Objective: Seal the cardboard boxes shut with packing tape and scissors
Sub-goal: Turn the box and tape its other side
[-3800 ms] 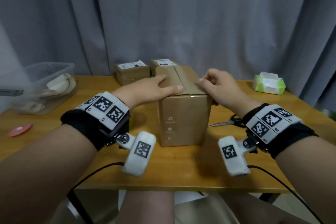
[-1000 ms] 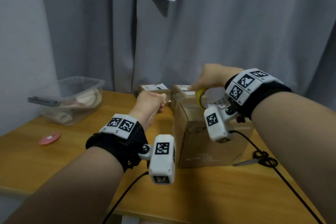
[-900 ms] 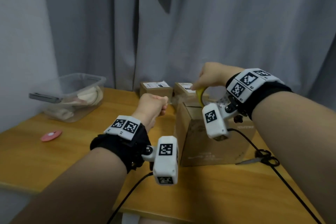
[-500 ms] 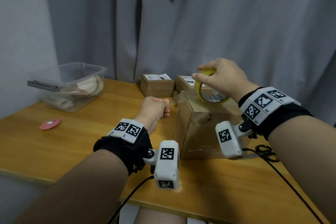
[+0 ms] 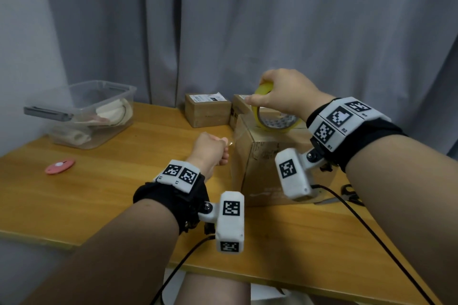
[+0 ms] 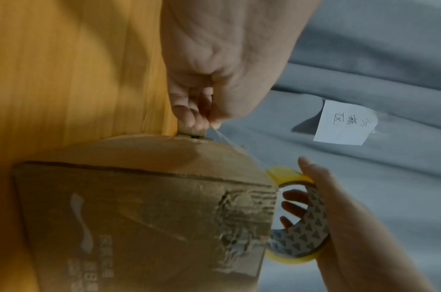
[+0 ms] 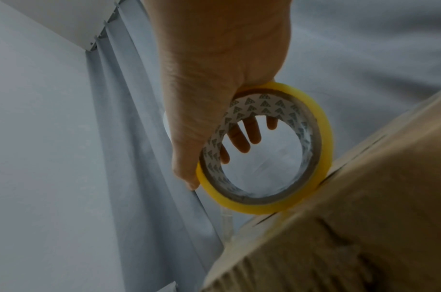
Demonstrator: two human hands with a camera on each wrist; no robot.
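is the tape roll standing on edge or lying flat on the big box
On edge. The tape roll stands with its rim on the cardboard box top, its open core facing sideways, gripped by the right hand.

Your left hand [image 5: 210, 150] sits at frame centre, fingers curled tight, thumb and forefinger pinching. Your right hand [image 5: 285, 93] is raised in the upper right of centre, fingers [image 7: 247, 136] hooked downward in a grip. Both forearms reach in from the lower corners.

The surface [image 5: 104, 195] is seen as smooth, slightly glossy wood. The box [image 5: 260, 163] is matt brown cardboard, scuffed on one side. The tape roll [image 7: 264, 150] is glossy yellowish plastic on a printed paper core. The bin [image 5: 99, 104] is clear plastic.
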